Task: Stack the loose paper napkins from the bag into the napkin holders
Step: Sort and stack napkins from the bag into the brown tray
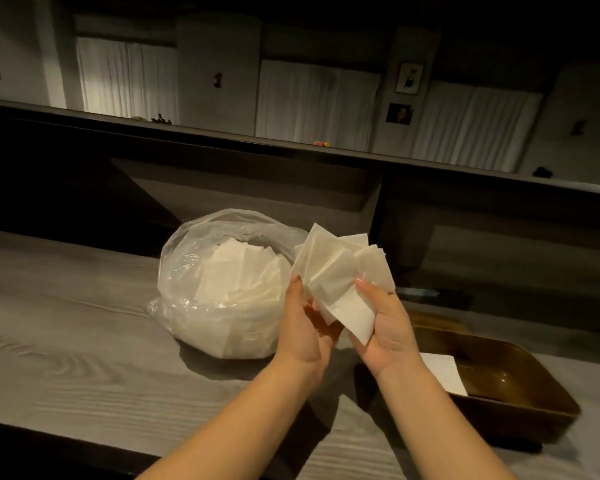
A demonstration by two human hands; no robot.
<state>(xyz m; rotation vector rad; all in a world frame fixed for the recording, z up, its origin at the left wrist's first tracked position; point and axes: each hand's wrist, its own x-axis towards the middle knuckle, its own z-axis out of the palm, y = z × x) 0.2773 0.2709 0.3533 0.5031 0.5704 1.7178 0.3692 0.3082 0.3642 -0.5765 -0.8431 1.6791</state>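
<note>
Both the left hand [303, 329] and right hand [390, 327] grip a fanned bunch of white paper napkins [340, 271]; the clear plastic bag [218, 289] is nearly full, and the brown rectangular napkin holder [520, 386] at the worktop's right edge holds one napkin.

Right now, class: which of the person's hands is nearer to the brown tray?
Right. The right hand, gripping the bunch of napkins, is just above and left of the brown tray in the picture. The left hand holds the bunch too, on its far side by the plastic bag.
</note>
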